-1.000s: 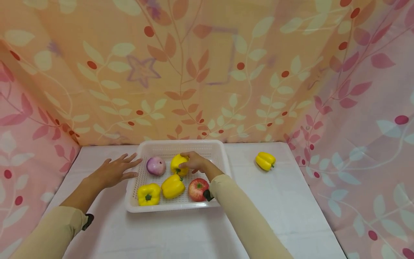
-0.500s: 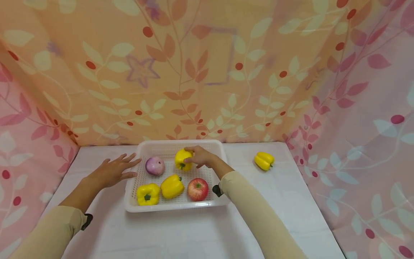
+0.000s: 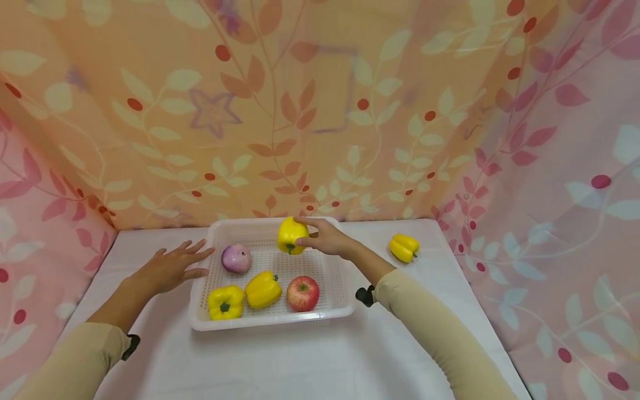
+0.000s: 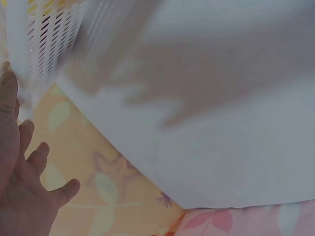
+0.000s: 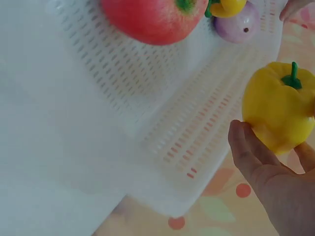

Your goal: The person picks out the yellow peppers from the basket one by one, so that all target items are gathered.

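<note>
In the head view my right hand (image 3: 330, 238) grips a yellow bell pepper (image 3: 292, 235) above the back of a white perforated basket (image 3: 272, 320). The right wrist view shows fingers and thumb around that pepper (image 5: 278, 108), its green stem exposed. Fingers spread, my left hand (image 3: 167, 269) is at the basket's left rim; from these views I cannot tell whether it touches. Inside the basket are a purple onion (image 3: 236, 259) at back left, two yellow bell peppers, one at front left (image 3: 225, 303) and one in the middle (image 3: 263, 290), and a red apple (image 3: 303, 294) toward the right.
Another yellow bell pepper (image 3: 404, 248) lies on the white tabletop (image 3: 410, 294), right of the basket. A patterned orange curtain (image 3: 280, 111) hangs along the back edge, with pink patterned cloth (image 3: 565, 222) on both sides.
My right hand has lifted the yellow bell pepper from beside the onion and carried it up and rightward. The left hand has stayed by the basket's left rim.
</note>
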{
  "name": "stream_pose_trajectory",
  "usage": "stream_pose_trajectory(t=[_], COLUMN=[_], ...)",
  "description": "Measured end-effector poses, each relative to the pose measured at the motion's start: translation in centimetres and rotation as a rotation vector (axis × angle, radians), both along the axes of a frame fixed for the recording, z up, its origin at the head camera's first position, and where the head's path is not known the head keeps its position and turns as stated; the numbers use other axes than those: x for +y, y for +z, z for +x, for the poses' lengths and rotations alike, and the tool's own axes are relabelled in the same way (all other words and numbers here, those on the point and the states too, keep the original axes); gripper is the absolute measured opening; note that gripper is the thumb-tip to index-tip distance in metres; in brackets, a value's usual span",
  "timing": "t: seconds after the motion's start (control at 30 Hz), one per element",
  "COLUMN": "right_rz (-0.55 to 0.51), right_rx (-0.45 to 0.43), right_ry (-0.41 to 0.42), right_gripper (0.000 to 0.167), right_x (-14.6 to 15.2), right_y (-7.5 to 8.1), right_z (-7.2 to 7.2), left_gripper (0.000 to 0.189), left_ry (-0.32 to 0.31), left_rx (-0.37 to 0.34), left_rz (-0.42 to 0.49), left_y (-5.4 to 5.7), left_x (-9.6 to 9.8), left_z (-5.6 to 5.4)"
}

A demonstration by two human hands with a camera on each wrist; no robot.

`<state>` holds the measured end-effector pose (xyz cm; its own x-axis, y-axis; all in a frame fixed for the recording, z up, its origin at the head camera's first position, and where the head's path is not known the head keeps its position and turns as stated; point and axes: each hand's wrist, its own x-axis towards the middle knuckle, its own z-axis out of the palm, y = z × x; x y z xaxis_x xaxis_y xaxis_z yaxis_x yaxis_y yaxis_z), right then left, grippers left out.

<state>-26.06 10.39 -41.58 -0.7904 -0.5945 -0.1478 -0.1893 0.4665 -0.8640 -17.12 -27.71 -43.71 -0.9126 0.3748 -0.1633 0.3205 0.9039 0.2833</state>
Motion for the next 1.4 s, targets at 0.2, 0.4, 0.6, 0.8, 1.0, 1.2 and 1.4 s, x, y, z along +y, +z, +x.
stream_pose_trajectory(t=[0.2,0.4,0.6,0.8,1.0,1.2,1.4], right_rz=[-0.079,-0.113,-0.124,-0.116,-0.085,-0.038,0.034], right_rx=[0.045,0.035,0.016,-0.005,-0.036,-0.02,-0.073], right_ry=[-0.021,-0.12,-0.204,-0.286,-0.364,-0.407,-0.456], right_gripper=[0.068,0.068,0.068,0.068,0.068,0.067,0.069], right_x=[3.0,5.8,8.3,10.8,12.8,14.8,16.3], right_y=[1.0,1.5,1.9,1.5,0.2,-1.9,-4.6], right_z=[0.2,0.1,-0.2,-0.7,-1.0,-1.0,-1.2], left_gripper=[0.065,0.066,0.065,0.065,0.065,0.065,0.065], left_ry=[-0.003,0.006,-0.002,-0.003,-0.001,-0.003,-0.002], left_rx=[0.001,-0.009,0.011,0.019,0.021,0.016,0.005], left_rz=[0.0,-0.001,0.0,-0.01,-0.021,-0.016,-0.014], left_y=[-0.1,-0.2,-0.2,-0.1,-0.2,0.0,0.1], left_x=[0.0,-0.1,0.0,0.0,-0.1,0.0,0.1], left_z=[0.1,0.1,0.2,0.2,0.2,0.3,0.2])
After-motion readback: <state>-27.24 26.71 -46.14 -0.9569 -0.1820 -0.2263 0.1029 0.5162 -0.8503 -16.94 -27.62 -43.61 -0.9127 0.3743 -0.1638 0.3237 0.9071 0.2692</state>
